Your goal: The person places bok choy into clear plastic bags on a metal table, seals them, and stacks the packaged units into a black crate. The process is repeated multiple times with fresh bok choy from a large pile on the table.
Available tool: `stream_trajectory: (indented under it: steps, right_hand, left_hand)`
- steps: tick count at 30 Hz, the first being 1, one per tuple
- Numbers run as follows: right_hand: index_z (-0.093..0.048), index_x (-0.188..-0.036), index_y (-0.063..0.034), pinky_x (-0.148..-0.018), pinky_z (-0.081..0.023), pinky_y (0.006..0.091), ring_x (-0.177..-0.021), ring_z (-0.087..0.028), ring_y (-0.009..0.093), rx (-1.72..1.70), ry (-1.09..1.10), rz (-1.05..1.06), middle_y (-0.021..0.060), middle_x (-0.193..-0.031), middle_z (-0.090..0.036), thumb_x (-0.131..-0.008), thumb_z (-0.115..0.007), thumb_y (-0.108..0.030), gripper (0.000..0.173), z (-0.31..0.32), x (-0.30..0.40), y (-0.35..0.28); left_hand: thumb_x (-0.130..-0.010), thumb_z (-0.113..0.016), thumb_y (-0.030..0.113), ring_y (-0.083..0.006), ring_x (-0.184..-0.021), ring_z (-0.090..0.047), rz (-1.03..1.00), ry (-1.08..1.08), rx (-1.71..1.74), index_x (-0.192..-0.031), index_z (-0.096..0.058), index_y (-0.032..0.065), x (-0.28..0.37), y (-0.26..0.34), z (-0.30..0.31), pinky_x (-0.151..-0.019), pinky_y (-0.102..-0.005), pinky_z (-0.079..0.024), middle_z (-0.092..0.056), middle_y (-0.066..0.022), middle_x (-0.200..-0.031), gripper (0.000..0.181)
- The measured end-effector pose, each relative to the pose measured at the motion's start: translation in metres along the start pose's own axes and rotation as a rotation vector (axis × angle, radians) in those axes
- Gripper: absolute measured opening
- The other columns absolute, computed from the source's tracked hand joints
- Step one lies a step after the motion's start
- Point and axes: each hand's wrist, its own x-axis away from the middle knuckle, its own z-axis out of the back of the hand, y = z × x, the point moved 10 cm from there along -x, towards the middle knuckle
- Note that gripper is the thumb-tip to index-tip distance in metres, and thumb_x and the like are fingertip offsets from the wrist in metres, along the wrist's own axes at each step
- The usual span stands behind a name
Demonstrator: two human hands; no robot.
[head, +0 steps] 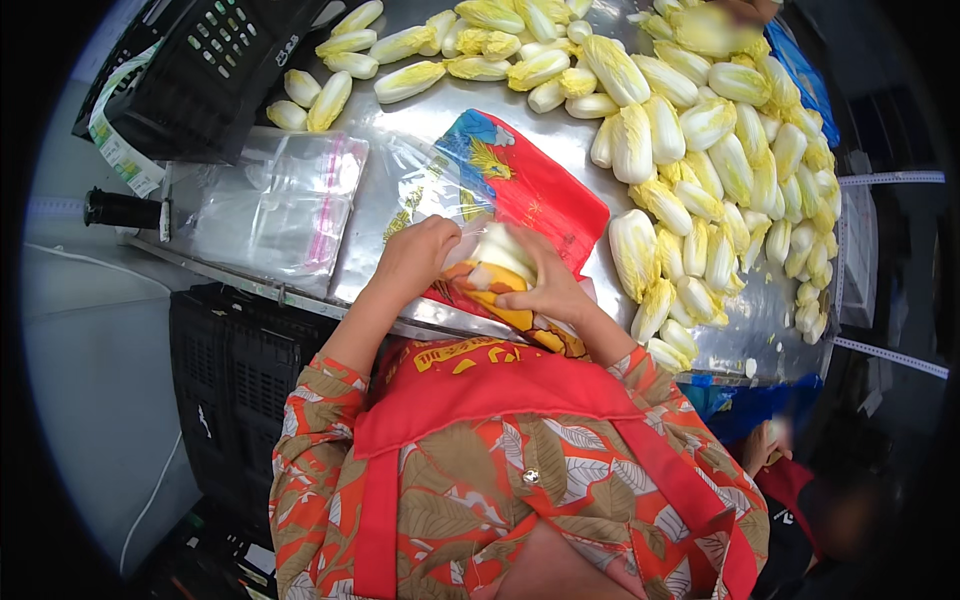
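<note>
My left hand point(420, 255) pinches the edge of a clear plastic bag point(409, 172) near the table's front edge. My right hand point(551, 281) is curled around a pale cabbage head point(499, 247), which lies against the bag's opening. Beneath my hands and beyond them is a red printed plastic sheet or bag point(551, 187) with a blue and yellow pattern. An orange and yellow printed part point(495, 277) shows between my hands. Many small yellow-white cabbage heads point(709, 124) are heaped at the right and along the far side. My left fingertips are partly hidden.
A stack of clear bags point(262, 217) lies left on the metal table point(776, 300). Behind it stands a black plastic crate point(217, 82) with a label strip point(124, 142). More black crates point(247, 375) stand below the table. Co-workers' hands show at top right and lower right.
</note>
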Motion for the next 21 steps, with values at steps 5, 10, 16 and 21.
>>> stream_trajectory:
  steps: [5,10,16,21]
  right_hand:
    - [-0.043,-0.140,-0.0004,-0.111,-0.030,0.0463,-0.131,-0.038,0.041,0.263,0.179,0.024,0.0246,-0.141,-0.040,-0.060,-0.081,-0.046,0.099,0.016,0.001,-0.010]
    - [-0.043,-0.138,0.0006,-0.109,-0.031,0.0474,-0.129,-0.040,0.041,0.105,0.216,0.098,0.0258,-0.140,-0.041,-0.061,-0.082,-0.043,0.097,0.010,-0.001,-0.022]
    - [-0.041,-0.140,0.0022,-0.107,-0.033,0.0499,-0.128,-0.040,0.042,0.158,0.470,0.071,0.0273,-0.139,-0.041,-0.062,-0.082,-0.041,0.098,0.024,-0.010,-0.023]
    - [-0.041,-0.143,-0.0053,-0.106,-0.032,0.0522,-0.129,-0.038,0.044,0.285,0.554,-0.064,0.0260,-0.142,-0.038,-0.063,-0.079,-0.046,0.097,0.027,-0.018,0.007]
  left_hand:
    - [-0.089,-0.061,0.015,-0.0320,-0.081,-0.064,-0.062,0.024,-0.008,-0.093,-0.063,0.0076,-0.005,0.025,0.014,-0.068,-0.0394,-0.051,-0.065,-0.0108,-0.094,0.008]
    - [-0.082,-0.061,0.012,-0.0301,-0.077,-0.064,-0.231,-0.006,-0.181,-0.089,-0.059,0.0089,-0.012,0.071,0.001,-0.065,-0.0405,-0.052,-0.063,-0.0092,-0.089,0.008]
    - [-0.075,-0.062,0.008,-0.0287,-0.080,-0.063,-0.180,0.050,-0.317,-0.089,-0.057,0.0076,-0.021,0.074,0.017,-0.067,-0.0414,-0.051,-0.060,-0.0099,-0.090,0.015]
    - [-0.076,-0.061,0.009,-0.0307,-0.081,-0.061,-0.145,0.043,-0.329,-0.086,-0.056,0.0096,-0.022,0.054,0.005,-0.067,-0.0427,-0.050,-0.058,-0.0095,-0.085,0.012]
